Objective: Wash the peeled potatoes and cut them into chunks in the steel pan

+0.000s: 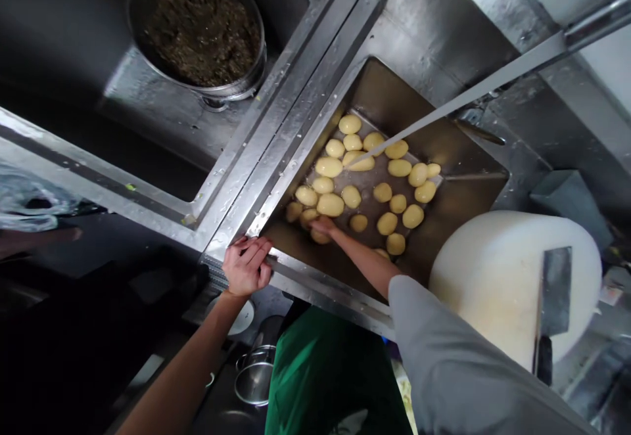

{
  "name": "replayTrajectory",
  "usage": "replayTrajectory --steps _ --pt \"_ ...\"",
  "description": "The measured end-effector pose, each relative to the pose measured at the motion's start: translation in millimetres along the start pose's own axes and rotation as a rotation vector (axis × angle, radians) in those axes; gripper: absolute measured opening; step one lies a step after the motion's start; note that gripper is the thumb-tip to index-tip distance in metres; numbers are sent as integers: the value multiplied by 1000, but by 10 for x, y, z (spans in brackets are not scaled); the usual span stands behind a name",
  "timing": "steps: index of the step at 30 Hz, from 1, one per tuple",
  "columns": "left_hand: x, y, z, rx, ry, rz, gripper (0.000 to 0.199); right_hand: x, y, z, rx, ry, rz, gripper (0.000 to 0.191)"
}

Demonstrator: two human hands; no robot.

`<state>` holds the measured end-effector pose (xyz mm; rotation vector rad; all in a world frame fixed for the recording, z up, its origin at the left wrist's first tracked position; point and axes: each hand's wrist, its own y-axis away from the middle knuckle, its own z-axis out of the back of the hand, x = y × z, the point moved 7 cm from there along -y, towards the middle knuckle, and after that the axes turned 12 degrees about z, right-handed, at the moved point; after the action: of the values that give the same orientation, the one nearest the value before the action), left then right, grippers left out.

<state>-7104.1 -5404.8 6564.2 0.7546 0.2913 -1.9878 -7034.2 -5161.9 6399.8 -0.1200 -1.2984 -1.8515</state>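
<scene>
Left hand grips sink rim. Right hand, closure unclear, reaches potatoes at sink's eight o'clock; firm hold seems needed.

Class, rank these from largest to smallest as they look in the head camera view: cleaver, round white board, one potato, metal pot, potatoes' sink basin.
1. Sink basin
2. Round white board
3. Metal pot
4. Cleaver
5. Potato

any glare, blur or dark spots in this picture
Head view, upper left: pale glare on the left sink floor; head view, lower left: deep shadow hides detail; head view, middle: potatoes show small highlights, and the right hand looks soft, indistinct.
</scene>
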Motion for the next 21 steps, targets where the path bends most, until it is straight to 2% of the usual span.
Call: replayTrajectory --steps 3,5,8,10,13,15,18,21 --pt "-42 -12 36 -21 -12 -42 42 217 -364 -30 185 -48 94 11" --pt "-55 -18 49 -23 -16 -54 42 313 -559 35 243 -31 152 12" --pt "-39 -18 35 -1 -25 -34 43 360 -753 303 224 126 265 19" --pt "-23 -8 21 9 -19 -20 43 295 -796 610 157 312 334 23" --pt "17 10 -24 52 -12 15 44 57 -729 1167 23 610 382 30" --pt "51 21 -73 96 -22 48 45 -164 -600 1449 -18 673 354 33" --pt "62 20 -107 98 -35 66 45 -442 -283 1561 16 821 255 34" --pt "-9 -24 -111 101 -19 36 45 -517 64 1456 -23 931 114 37"
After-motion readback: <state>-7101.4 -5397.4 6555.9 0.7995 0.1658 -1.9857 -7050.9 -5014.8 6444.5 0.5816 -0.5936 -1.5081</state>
